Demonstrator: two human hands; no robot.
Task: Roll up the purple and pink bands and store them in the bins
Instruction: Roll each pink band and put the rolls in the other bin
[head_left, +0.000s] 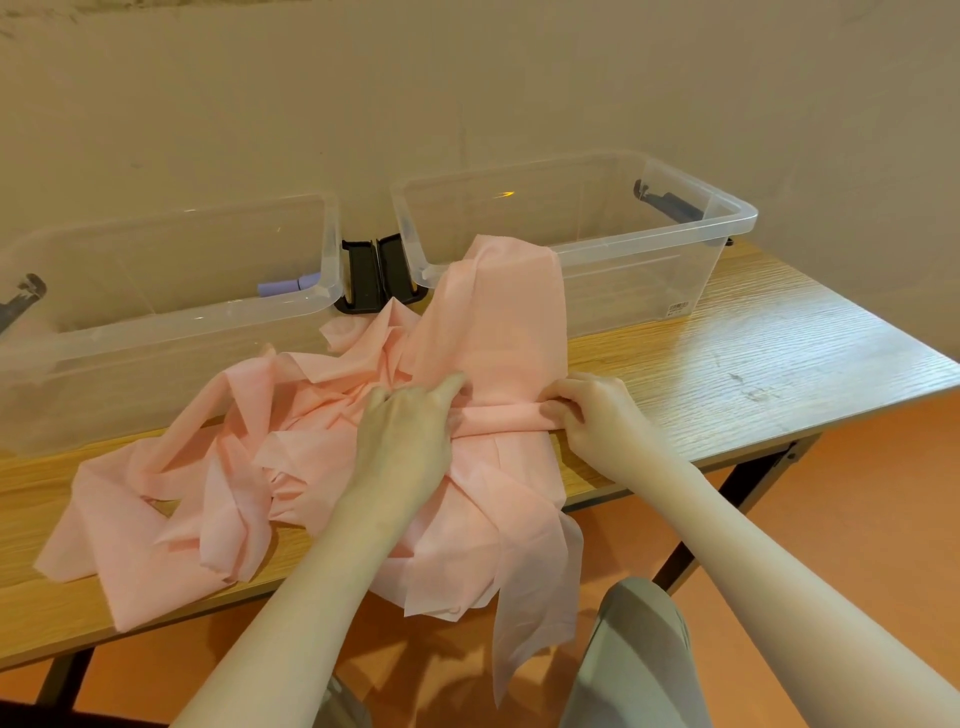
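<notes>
Head view: two bare hands work on a long, thin pink cloth band (322, 457) piled on a wooden table (727, 343).

Nearest, band ends hang off the table edge at 6 o'clock. The left hand (405, 436) presses the pile with fingers fairly straight and close together. The right hand (592, 415) curls its fingers around a small rolled part. Farther, at 12 o'clock, the band drapes over the right clear plastic bin (649, 249). At 10 o'clock, the left clear plastic bin (171, 312) holds a small purple roll (285, 286).
</notes>
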